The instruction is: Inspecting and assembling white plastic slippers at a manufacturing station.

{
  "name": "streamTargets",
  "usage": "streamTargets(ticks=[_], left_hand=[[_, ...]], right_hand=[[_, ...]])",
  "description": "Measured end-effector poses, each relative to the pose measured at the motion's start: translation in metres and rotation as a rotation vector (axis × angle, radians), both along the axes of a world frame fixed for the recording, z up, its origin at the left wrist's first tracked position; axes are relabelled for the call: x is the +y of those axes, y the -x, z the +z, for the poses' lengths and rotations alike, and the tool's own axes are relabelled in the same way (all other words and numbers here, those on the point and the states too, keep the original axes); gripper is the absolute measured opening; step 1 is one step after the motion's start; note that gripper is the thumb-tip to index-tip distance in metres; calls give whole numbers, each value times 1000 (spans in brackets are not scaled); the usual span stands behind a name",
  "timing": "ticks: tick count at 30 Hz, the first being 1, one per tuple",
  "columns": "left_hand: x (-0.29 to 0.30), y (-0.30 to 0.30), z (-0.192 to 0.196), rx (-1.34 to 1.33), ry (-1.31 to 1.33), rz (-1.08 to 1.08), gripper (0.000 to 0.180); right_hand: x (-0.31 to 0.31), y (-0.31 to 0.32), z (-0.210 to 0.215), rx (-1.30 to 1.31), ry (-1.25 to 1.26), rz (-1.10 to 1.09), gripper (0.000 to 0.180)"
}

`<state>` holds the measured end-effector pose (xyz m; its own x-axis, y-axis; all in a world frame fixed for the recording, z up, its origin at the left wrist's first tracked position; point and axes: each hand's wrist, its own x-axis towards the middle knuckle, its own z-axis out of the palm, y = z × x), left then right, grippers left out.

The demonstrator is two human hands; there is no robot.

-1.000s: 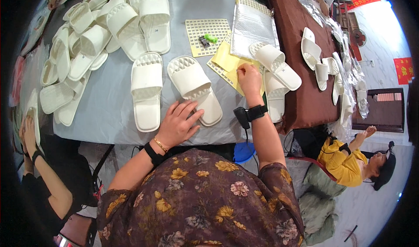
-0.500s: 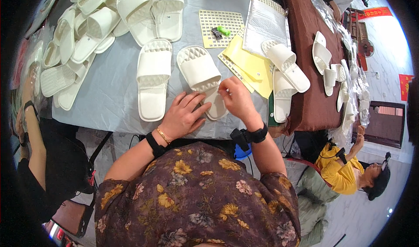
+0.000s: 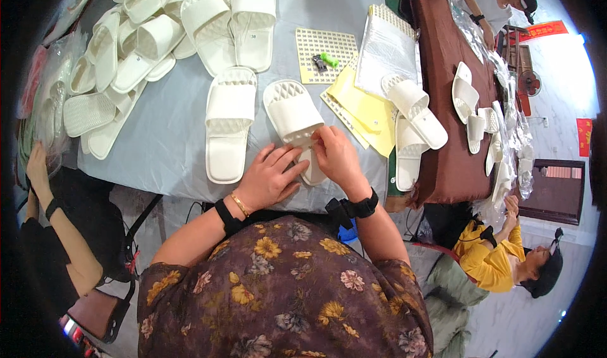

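A white slipper (image 3: 293, 110) lies on the grey-covered table (image 3: 171, 149), its toe side angled toward me. My left hand (image 3: 272, 176) rests along that slipper's left edge, fingers spread, with fingertips touching the sole below the strap. My right hand (image 3: 338, 159) is over the same slipper's sole, close to the strap's lower right edge, with thumb and fingers pinched. Whatever those fingers hold is hidden. Left of it lies a matching slipper (image 3: 230, 115), untouched.
White slippers (image 3: 142, 45) are heaped at the far left. Sticker sheets (image 3: 313, 39), a small green object (image 3: 329, 60) and yellow backing paper (image 3: 363, 108) lie right of centre. Another slipper pair (image 3: 414, 108) sits beside a brown-covered table (image 3: 436, 162). Co-workers sit on both sides.
My right hand has shifted left over the sole, nearer the strap. The left hand stays on the slipper. The whole view has tilted slightly, and the left co-worker's arm has moved.
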<state>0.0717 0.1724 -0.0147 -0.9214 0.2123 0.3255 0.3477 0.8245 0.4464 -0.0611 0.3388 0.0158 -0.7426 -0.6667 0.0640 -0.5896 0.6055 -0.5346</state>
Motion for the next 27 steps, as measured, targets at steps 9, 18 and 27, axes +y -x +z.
streamTargets(ticks=[9, 18, 27], left_hand=[[0, 1, 0, -7, -3, -9, 54], [-13, -1, 32, 89, -75, -15, 38], [-38, -12, 43, -18, -78, 441, 36]], right_hand=[[-2, -1, -15, -57, 91, -199, 18], [22, 0, -28, -62, 192, -314, 21], [35, -21, -29, -224, 346, -280, 21]])
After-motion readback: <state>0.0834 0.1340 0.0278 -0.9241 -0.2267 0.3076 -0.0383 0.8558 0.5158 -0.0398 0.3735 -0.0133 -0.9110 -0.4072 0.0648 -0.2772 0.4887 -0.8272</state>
